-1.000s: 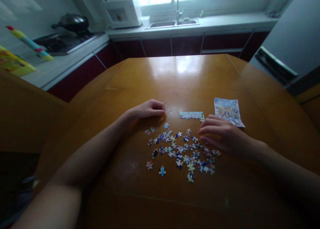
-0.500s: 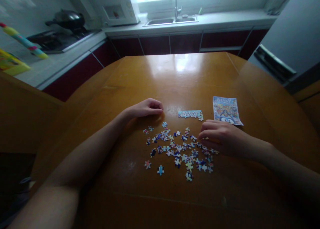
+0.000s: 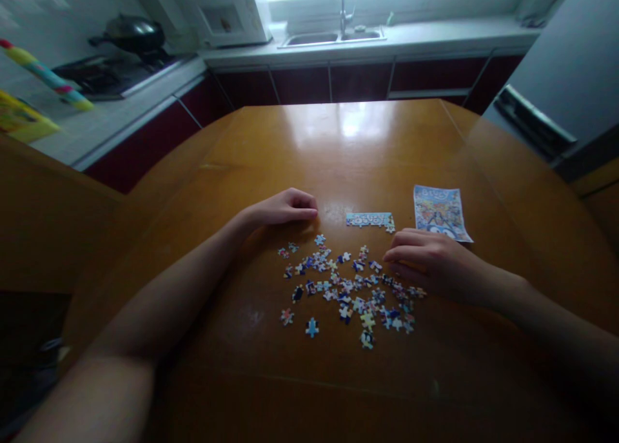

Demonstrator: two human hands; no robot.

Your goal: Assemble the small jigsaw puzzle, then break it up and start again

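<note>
Loose jigsaw puzzle pieces [image 3: 346, 293] lie scattered over the middle of the wooden table. Beyond them is a joined strip of puzzle pieces [image 3: 369, 219] with lettering, a few pieces hanging down at its right end. My left hand [image 3: 293, 207] rests on the table left of the strip, fingers curled into a loose fist, with nothing seen in it. Over the right edge of the loose pieces is my right hand [image 3: 420, 257], its fingers bent and close together. Whatever its fingertips may hold is hidden. A printed picture sheet [image 3: 439, 211] lies just behind that hand.
The brown table [image 3: 271, 146] has angled far corners. Past it run a counter with a sink [image 3: 333, 38], a white microwave [image 3: 229, 17] and a stove with a dark pan [image 3: 135, 35]. A refrigerator [image 3: 561, 75] stands at the right.
The view has shifted very slightly. My right hand has moved a little, its fingers still over the pieces at the right. My left hand stays where it was.
</note>
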